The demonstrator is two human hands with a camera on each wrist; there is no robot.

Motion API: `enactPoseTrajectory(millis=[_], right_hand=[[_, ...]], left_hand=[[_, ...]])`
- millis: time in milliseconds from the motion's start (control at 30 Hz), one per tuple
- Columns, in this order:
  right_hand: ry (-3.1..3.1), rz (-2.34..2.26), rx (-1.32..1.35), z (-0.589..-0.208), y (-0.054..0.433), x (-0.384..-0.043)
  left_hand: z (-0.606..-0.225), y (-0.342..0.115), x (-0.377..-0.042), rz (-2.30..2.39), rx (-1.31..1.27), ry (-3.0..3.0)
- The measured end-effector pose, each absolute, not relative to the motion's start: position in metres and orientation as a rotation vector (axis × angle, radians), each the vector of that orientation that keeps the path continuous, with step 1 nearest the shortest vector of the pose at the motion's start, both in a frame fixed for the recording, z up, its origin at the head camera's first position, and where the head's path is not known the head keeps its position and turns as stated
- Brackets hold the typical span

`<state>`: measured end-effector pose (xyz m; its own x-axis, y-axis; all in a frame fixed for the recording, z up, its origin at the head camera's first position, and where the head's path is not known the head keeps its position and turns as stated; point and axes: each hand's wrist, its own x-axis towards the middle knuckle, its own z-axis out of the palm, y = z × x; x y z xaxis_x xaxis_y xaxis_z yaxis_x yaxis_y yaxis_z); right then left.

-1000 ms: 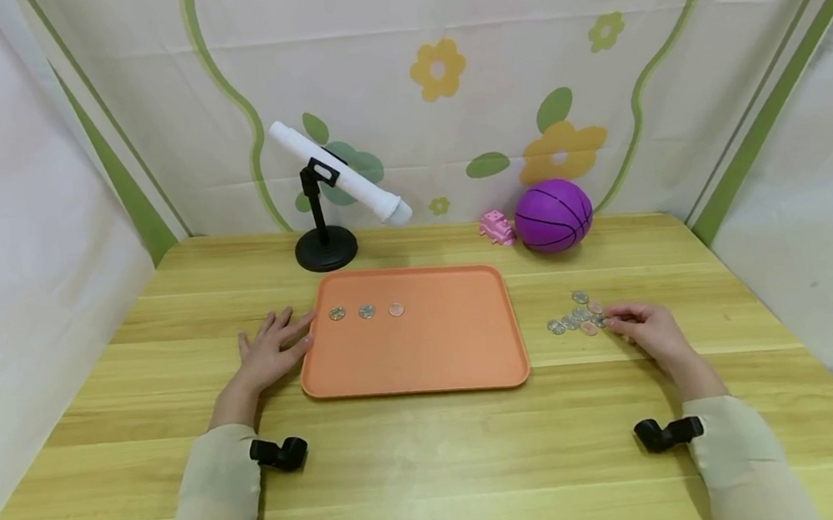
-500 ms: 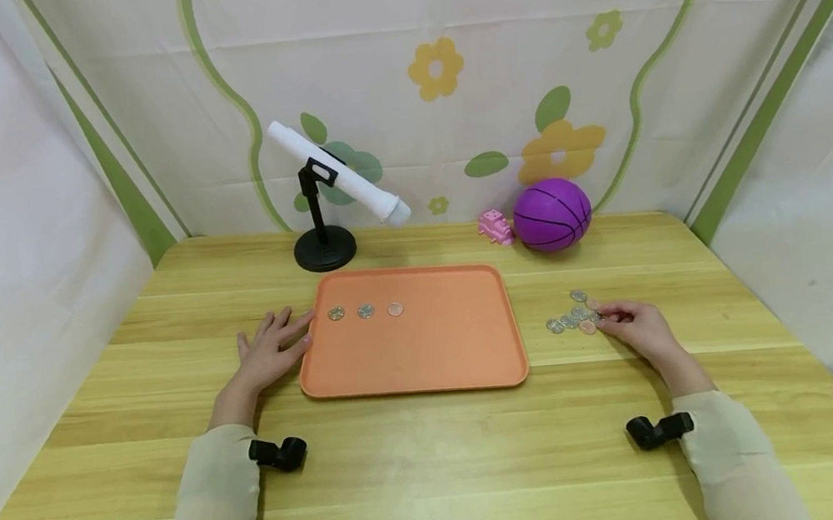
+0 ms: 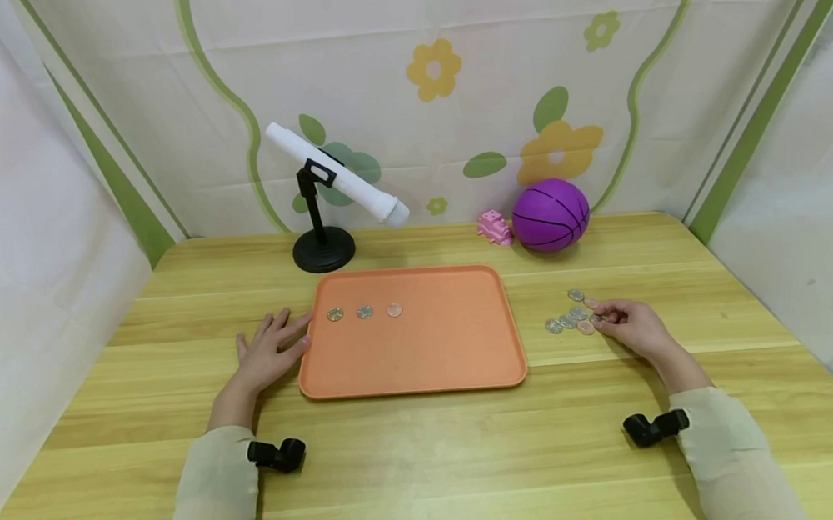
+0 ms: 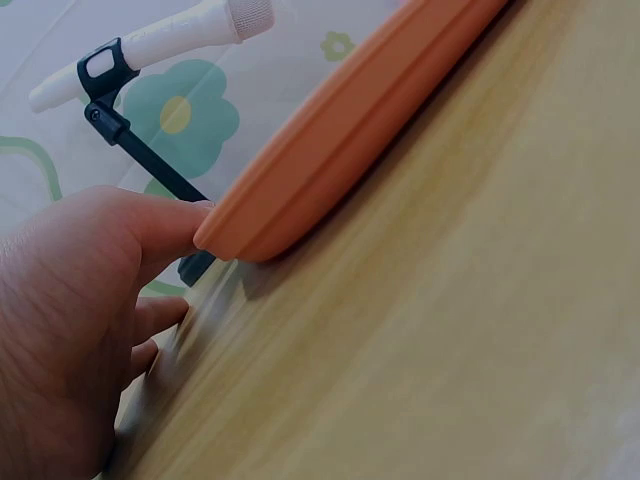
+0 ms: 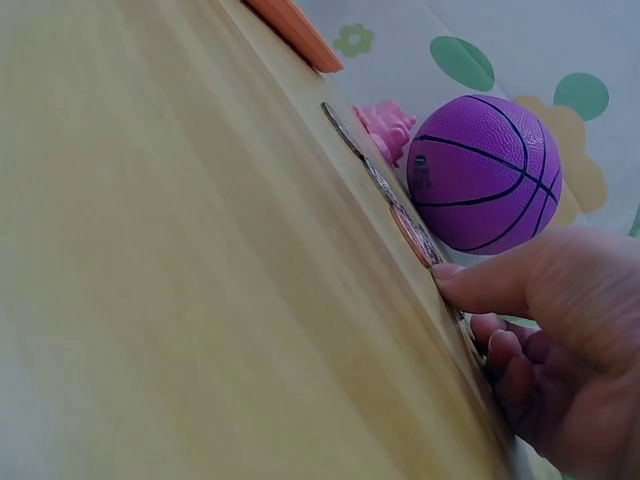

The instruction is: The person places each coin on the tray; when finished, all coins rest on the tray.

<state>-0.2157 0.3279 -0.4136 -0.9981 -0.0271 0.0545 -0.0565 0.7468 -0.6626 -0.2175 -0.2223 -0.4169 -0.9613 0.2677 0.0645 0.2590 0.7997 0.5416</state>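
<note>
The orange tray [image 3: 433, 350] lies on the wooden table, with three coins in a row near its far left: a brassy coin [image 3: 335, 314], a silver coin [image 3: 365, 312] and a copper coin [image 3: 394, 310]. My left hand [image 3: 267, 355] rests beside the tray, fingers spread, and touches its left rim; the left wrist view has the thumb against the tray edge [image 4: 290, 175]. Right of the tray lies a loose group of several silver and copper coins [image 3: 567, 322]. At its right side my right hand [image 3: 637, 329] pinches a silver coin [image 3: 597, 319], mostly hidden by thumb and index finger.
A white microphone [image 3: 341, 175] sits tilted in a black stand [image 3: 323, 250] behind the tray. Back right are a pink toy [image 3: 494, 227] and a purple basketball [image 3: 551, 215], near a flower-printed cloth backdrop [image 3: 385, 87].
My right hand has shifted slightly left, its thumb and index finger closing over a coin at the group's right side. The left hand and the three coins on the tray have stayed put.
</note>
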Motion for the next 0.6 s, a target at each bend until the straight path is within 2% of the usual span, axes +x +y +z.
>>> enactPoseTrajectory(millis=[600], right_hand=[[-2.930, 1.091, 0.086, -0.4126, 0.3287, -0.2137]], left_hand=[[-0.4161, -0.2215, -0.2164, 0.900, 0.433, 2.965]])
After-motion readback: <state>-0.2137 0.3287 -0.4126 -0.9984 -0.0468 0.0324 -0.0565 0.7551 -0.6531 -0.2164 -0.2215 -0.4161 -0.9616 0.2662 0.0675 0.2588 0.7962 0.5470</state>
